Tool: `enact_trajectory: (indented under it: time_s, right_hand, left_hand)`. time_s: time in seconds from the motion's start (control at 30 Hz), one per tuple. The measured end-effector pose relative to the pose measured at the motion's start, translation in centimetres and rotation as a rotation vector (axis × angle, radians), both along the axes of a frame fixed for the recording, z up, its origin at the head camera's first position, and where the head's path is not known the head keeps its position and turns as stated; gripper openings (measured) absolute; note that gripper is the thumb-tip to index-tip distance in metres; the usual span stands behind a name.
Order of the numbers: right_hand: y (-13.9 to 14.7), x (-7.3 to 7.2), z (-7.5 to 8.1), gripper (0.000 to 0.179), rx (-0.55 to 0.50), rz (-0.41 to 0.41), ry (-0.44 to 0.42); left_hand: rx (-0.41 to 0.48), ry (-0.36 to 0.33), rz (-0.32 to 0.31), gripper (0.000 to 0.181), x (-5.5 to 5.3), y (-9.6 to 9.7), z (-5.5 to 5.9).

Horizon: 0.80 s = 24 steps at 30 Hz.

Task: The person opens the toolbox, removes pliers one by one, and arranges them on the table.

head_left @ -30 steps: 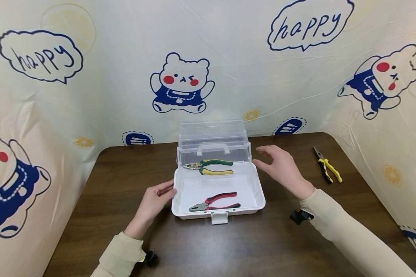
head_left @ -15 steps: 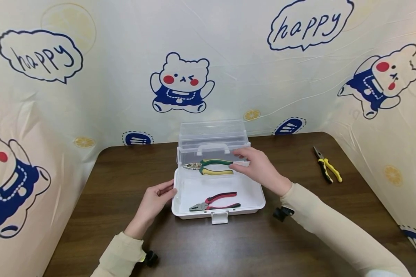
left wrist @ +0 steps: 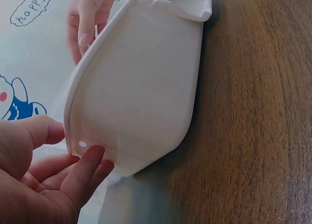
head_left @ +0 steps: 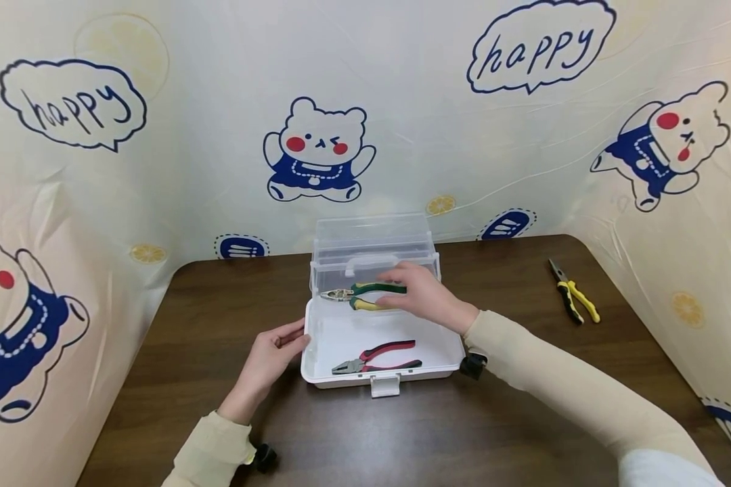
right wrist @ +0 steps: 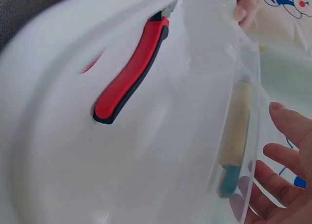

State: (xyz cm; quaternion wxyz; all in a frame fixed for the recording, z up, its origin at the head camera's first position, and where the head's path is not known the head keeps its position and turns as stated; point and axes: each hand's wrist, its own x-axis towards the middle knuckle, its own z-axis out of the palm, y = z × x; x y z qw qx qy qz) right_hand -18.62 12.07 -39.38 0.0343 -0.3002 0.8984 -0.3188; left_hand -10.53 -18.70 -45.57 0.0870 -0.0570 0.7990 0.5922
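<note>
A white toolbox (head_left: 341, 328) lies unlatched in the middle, its translucent lid (head_left: 371, 237) raised at the back. My left hand (head_left: 271, 355) pinches its left rim, with the thumb (left wrist: 48, 131) at the rim and the fingers against the side wall. Over the handles of the green-and-yellow combination pliers (head_left: 363, 288), at the back of the box, is my right hand (head_left: 423, 295). Its fingers (right wrist: 273, 182) are spread apart in the right wrist view, where those pliers show blurred through clear plastic. Red-and-black combination pliers (head_left: 385, 350) lie along the box's front.
Needle-nose pliers (head_left: 564, 279) with black and yellow handles lie on the brown wooden table (head_left: 365, 439), far right. A latch (head_left: 385, 386) hangs off the toolbox's front. Behind the table hangs a printed cloth (head_left: 402, 135) with bears.
My right hand has moved left from beside the toolbox to over the green-and-yellow pliers' handles. The left hand has stayed on the rim. The view has shifted very slightly.
</note>
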Motion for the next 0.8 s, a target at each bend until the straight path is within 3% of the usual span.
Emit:
enact_trajectory:
  time_s: [0.8]
  right_hand:
    - [-2.8,-2.1,0.2,0.051,0.265,0.16,0.052]
  left_hand:
    - [0.017,0.015,-0.008,0.046,0.3,0.0,0.2]
